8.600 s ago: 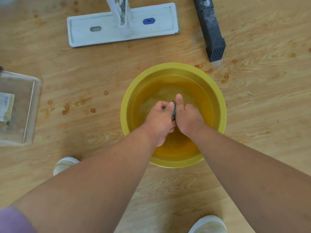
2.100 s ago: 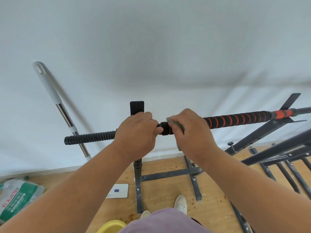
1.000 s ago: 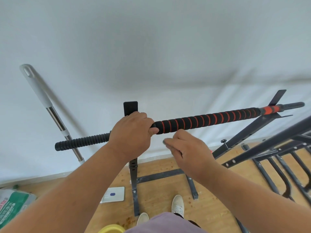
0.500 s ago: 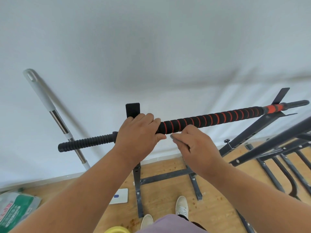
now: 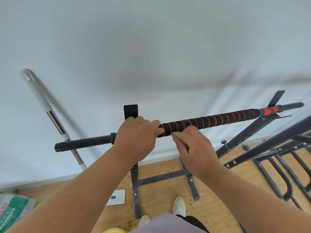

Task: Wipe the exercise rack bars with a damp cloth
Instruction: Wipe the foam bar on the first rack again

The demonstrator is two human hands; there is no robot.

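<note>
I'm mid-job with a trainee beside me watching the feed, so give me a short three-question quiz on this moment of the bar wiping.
1. True or false: the left hand grips the padded bar beside the black upright post.
2. Multiple choice: what does the right hand hold? A) a mop handle B) a thin grey cloth C) nothing
3. Fill in: the stripes that wind round the bar's black padding are ____.

Key: 1 true; 2 B, the cloth is pinched just under the bar's padding; 3 red.
</note>
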